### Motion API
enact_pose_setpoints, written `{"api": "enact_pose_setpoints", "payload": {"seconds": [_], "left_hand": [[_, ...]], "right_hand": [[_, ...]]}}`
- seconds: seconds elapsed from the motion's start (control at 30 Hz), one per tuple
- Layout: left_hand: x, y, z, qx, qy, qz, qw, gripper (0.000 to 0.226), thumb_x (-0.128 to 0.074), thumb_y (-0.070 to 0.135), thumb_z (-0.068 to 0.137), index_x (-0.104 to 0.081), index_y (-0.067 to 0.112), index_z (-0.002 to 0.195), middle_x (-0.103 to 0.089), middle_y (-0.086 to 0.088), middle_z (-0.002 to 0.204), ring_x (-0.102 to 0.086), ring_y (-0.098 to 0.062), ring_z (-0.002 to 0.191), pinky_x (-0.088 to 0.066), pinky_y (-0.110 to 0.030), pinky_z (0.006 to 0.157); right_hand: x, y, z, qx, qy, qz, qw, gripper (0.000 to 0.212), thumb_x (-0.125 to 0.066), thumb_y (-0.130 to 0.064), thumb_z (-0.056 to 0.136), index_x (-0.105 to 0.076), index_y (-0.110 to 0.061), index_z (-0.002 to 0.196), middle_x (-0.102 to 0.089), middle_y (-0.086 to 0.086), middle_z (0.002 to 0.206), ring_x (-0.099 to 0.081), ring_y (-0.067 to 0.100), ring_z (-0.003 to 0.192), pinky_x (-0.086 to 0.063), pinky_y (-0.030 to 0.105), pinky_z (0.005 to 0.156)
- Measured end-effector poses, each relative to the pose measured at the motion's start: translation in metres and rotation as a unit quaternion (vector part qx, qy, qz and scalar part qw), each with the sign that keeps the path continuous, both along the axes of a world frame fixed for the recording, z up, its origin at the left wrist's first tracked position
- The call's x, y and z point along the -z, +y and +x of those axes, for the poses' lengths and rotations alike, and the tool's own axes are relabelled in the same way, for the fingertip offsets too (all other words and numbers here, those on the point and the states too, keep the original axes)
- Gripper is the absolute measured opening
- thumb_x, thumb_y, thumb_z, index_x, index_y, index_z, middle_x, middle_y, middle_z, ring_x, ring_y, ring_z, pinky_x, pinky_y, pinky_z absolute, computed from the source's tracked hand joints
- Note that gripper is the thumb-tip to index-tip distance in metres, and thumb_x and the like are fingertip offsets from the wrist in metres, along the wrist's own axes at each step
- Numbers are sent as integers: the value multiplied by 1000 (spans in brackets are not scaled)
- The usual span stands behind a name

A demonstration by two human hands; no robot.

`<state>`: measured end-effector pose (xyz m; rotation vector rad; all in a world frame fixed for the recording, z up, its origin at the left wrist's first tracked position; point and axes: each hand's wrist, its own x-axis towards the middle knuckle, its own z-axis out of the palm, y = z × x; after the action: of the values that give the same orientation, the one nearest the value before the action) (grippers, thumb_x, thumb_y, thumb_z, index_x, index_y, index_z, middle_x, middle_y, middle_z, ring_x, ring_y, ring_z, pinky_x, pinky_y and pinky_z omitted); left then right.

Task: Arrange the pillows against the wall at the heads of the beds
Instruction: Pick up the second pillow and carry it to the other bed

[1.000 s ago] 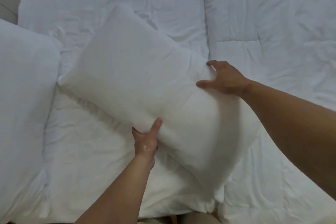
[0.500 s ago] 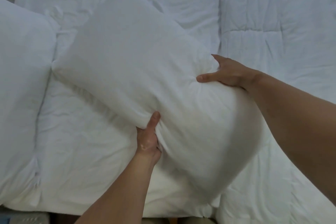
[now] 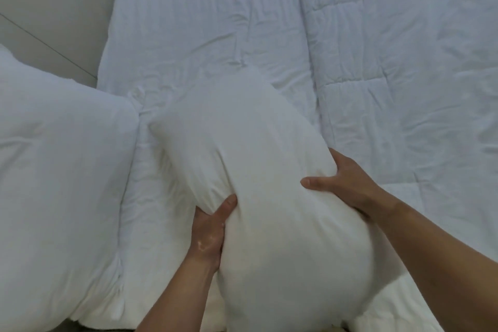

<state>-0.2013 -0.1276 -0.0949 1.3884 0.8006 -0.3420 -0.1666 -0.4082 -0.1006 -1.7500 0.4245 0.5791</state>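
A plump white pillow (image 3: 269, 183) is held above the white bedding, its far corner pointing away from me. My left hand (image 3: 208, 232) grips its left edge from below, thumb pressed into the fabric. My right hand (image 3: 342, 183) clasps its right side, thumb on top and fingers dug in. A second white pillow (image 3: 59, 164) lies at the left, close beside the held one. The near end of the held pillow hides the bed's front edge.
Two white quilted duvets lie side by side, the left duvet (image 3: 204, 24) and the right duvet (image 3: 404, 62), with a seam between them. A pale grey wall or headboard (image 3: 54, 3) shows at the upper left behind the second pillow.
The held pillow has swung from lying diagonally to pointing away from me and come nearer. Both hands stayed clamped on it. The view shifted, showing more of the grey surface at the upper left.
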Motion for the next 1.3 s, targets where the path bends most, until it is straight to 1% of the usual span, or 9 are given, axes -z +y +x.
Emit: {"api": "enact_pose_setpoints", "payload": {"seconds": [0.13,0.3,0.43,0.57,0.7,0.83,1.07,1.17,1.3], "left_hand": [[-32,11,-14,80,-41,51,995,108,-94,57,37,-59,23,134,-71,3,125,-68,-21,113,-52,-46,101],[-70,21,-31,197,-106,45,974,65,-94,28,54,-64,32,112,-77,17,99,-72,7,86,-55,-8,67],[-98,17,-50,279,-130,34,951,82,-89,49,41,-64,32,117,-76,12,104,-72,-2,93,-55,-22,74],[-124,-6,-68,351,-168,15,921,63,-87,39,49,-62,35,107,-73,11,103,-70,9,80,-51,-6,59],[-144,-41,-86,428,-201,1,881,88,-86,54,43,-63,30,125,-76,7,110,-73,-4,93,-55,-13,65],[-158,-89,-114,499,-229,-10,835,89,-84,56,40,-63,31,123,-76,6,112,-73,-5,94,-55,-18,71],[-163,-199,-194,587,-248,-34,770,80,-81,54,39,-62,36,115,-74,7,108,-70,8,87,-51,-15,72],[-161,-253,-236,609,-245,-32,753,70,-78,56,36,-59,43,102,-70,15,102,-66,16,79,-48,-6,65],[-161,-324,-288,638,-257,-33,725,81,-76,59,35,-59,38,111,-66,21,101,-62,12,86,-44,-9,71]], "right_hand": [[-37,10,-59,91,-18,28,995,54,-94,-26,70,-65,-45,112,-76,-32,97,-73,-8,84,-54,11,63],[-79,29,-138,192,-40,4,981,57,-95,-29,65,-69,-39,115,-80,-19,101,-77,2,87,-57,28,73],[-119,39,-198,275,-81,-28,958,67,-97,-31,57,-70,-35,117,-81,-14,103,-78,7,89,-57,30,75],[-152,37,-255,347,-110,-60,929,57,-93,-19,68,-69,-33,118,-80,-18,101,-77,3,86,-56,22,69],[-172,30,-313,436,-140,-79,886,70,-95,-30,57,-66,-36,121,-78,-25,103,-75,-3,87,-55,24,73],[-179,18,-375,513,-163,-89,838,82,-96,-37,48,-67,-34,125,-79,-17,107,-76,4,91,-59,29,78],[-181,-30,-490,612,-168,-104,766,68,-95,-13,61,-59,-43,110,-76,-29,88,-67,-19,78,-49,1,58],[-178,-62,-540,635,-161,-116,746,74,-92,-31,53,-61,-39,119,-76,-24,96,-70,-12,83,-52,6,59],[-178,-113,-598,657,-154,-130,727,84,-93,-38,52,-60,-34,129,-72,-17,109,-68,-13,85,-52,9,64]]}}
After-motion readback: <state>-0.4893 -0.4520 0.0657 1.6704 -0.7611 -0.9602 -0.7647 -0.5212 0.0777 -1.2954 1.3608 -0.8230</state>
